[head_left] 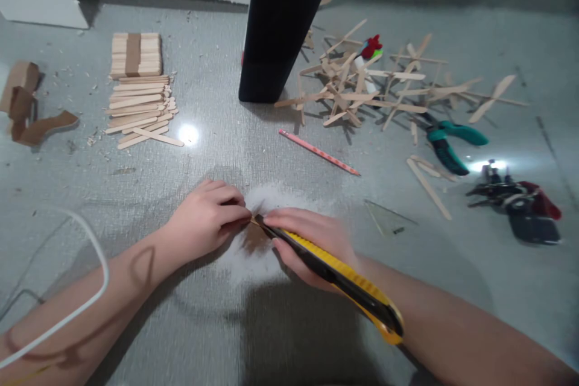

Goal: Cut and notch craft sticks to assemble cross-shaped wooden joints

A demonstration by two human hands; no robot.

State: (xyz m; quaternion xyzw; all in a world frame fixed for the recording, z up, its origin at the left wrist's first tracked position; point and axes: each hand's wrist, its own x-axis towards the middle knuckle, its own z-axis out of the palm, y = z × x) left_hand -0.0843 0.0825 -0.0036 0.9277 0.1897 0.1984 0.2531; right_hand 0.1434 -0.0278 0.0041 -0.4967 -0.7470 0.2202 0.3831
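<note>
My right hand (pixel 312 241) is wrapped round a yellow and black box cutter (pixel 348 274), its tip pointing up and left toward my other hand. Facing it, my left hand (pixel 210 214) pinches a small wooden stick (pixel 254 221), mostly hidden by the fingers. The cutter's front end meets the stick or lies right beside it; I cannot tell whether the blade touches. Beneath both hands is a patch of white powder (pixel 244 265) with a brown spot in its middle.
A black phone (pixel 283 30) stands upright behind my hands, with a pink pencil (pixel 319 152) before it. Craft sticks (pixel 140 102) are piled at left. Joined sticks (pixel 344 87), green-handled pliers (pixel 447 139), a set square (pixel 389 220) and a dark clutter (pixel 520 202) lie at right.
</note>
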